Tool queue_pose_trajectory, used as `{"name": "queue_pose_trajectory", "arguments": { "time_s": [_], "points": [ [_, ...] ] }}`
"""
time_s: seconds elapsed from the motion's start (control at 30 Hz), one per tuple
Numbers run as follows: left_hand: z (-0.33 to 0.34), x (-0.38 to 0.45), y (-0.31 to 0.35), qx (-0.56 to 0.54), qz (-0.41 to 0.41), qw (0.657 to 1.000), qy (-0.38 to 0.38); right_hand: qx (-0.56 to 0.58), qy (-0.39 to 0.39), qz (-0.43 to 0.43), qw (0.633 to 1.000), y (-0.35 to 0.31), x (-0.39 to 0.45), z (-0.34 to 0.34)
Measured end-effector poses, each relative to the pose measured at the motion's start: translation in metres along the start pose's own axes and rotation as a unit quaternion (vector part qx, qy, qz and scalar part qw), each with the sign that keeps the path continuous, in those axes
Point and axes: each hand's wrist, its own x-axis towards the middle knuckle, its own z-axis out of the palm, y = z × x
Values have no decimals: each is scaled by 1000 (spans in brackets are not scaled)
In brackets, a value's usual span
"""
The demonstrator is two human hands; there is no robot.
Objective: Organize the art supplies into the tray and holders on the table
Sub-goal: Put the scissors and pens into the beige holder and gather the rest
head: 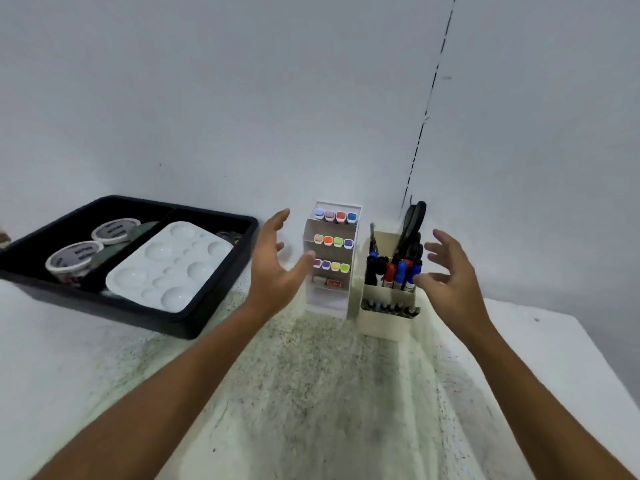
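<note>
Fingers spread, holding nothing: left hand (277, 268) beside marker rack (330, 261), right hand (446, 275) beside pen holder (388, 303). Probably squaring both: press evenly, low on the sides, so neither tips.

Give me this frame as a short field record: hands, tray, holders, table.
left hand: open, fingers spread, holds nothing, just left of the marker rack
right hand: open, fingers spread, holds nothing, just right of the pen holder
black tray: two compartments; left has two lidded tubs, right has a white paint palette
marker rack: white, upright, three rows of coloured caps
pen holder: cream, beside the rack; markers and black scissors stand in it
table: white, speckled, against a wall
</note>
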Motion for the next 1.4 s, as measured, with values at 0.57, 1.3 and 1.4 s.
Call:
{"name": "queue_pose_trajectory", "arguments": {
  "time_s": [0.57, 1.3, 1.4],
  "points": [
    [-16, 69, 19, 22, 35, 987, -155, -189, -59, -87, 976, -71, 49, 69],
    [-11, 20, -3, -98, -28, 984, -144, -69, 26, 26, 997, -40, 15, 86],
    [-11, 10, -18, -91, -25, 987, -132, -53, 19, 16, 998, -35, 14, 82]
  ]
}}
